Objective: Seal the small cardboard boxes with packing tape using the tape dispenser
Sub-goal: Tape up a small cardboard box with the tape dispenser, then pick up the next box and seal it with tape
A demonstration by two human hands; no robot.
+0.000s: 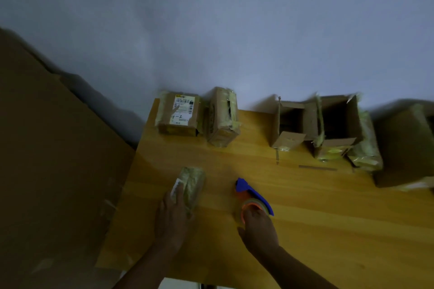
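Head view shows two open boxes (314,122) waiting at the back of the yellow table (305,230), beside two taped boxes (197,116). Left hand (172,216) lies flat on a small wrapped box (191,183), fingers straight, while right hand (258,227) holds the blue tape dispenser (252,197) nearby.

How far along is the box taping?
Done, it seems: two taped boxes at the table's back edge. In hand: the left hand rests on a small taped box while the right hand grips the tape dispenser. Left: two open boxes at the right.
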